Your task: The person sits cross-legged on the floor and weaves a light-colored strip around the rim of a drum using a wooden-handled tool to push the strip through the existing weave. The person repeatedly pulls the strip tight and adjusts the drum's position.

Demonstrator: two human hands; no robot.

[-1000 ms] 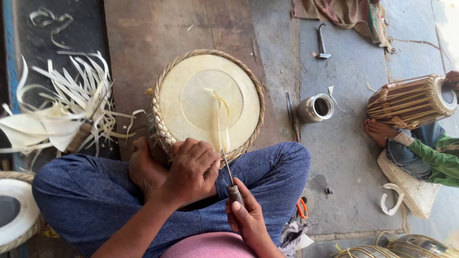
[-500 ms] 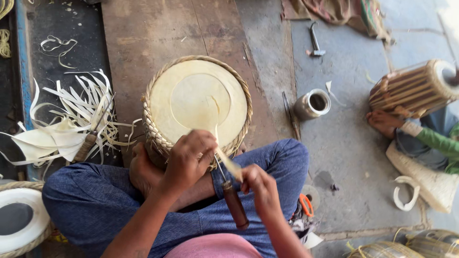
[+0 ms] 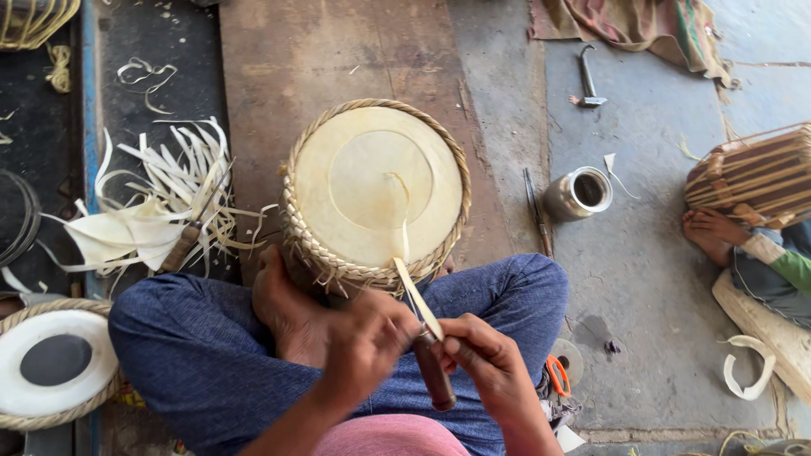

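Step in hand, by our reading: trimming a pale strip that runs from the drum, which rests on the floor against the crossed legs. Left hand pinches the strip near its free end, grip clenched on it. Right hand is closed round a knife with a dark wooden handle, blade against the strip. The next move calls for steady tension on the strip and a controlled stroke clear of the fingers.

Surface: worn wood and concrete floor. Strip offcuts lie left; metal can and hammer right. Another person's foot rests beside a second drum.
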